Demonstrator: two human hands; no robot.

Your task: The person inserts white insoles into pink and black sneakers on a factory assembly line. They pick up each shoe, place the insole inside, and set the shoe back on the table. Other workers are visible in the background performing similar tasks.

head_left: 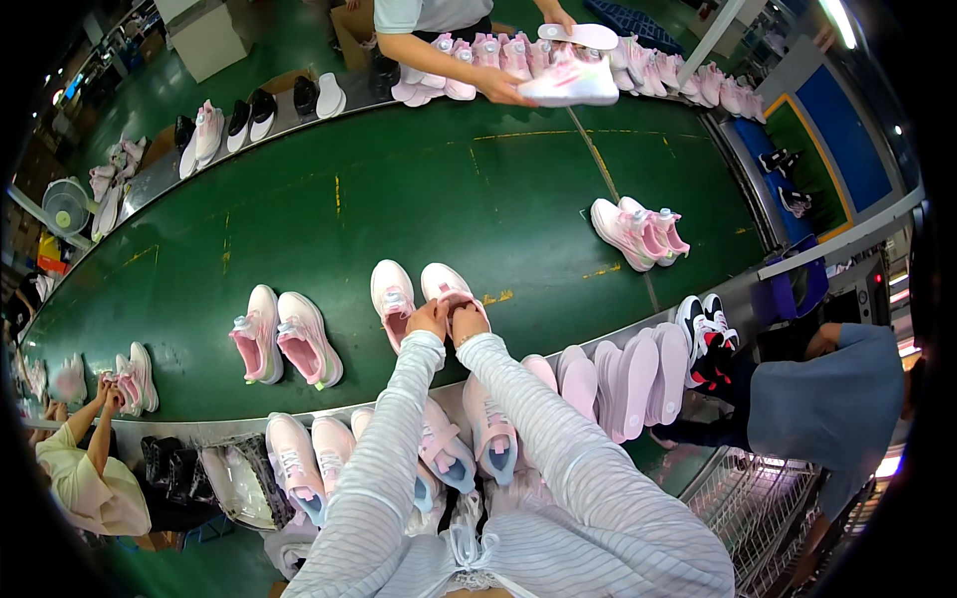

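1. Our left hand [429, 319] and right hand [469, 322] meet, fingers bent, at the opening of a white-and-pink, round-toed sneaker [447, 280]; we cannot tell how tightly they close or what they pinch.
2. That sneaker rests toe-away on the long, green-topped counter [419, 179], just beside its matching white-and-pink mate [392, 289].
3. To our left stands another pale-pink pair [261, 329].
4. Across from us, a co-worker holds a white-and-pink sneaker [576, 85].

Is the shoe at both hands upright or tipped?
Upright: the shoe shows its toe top and pink opening, with the left hand and right hand at that opening.
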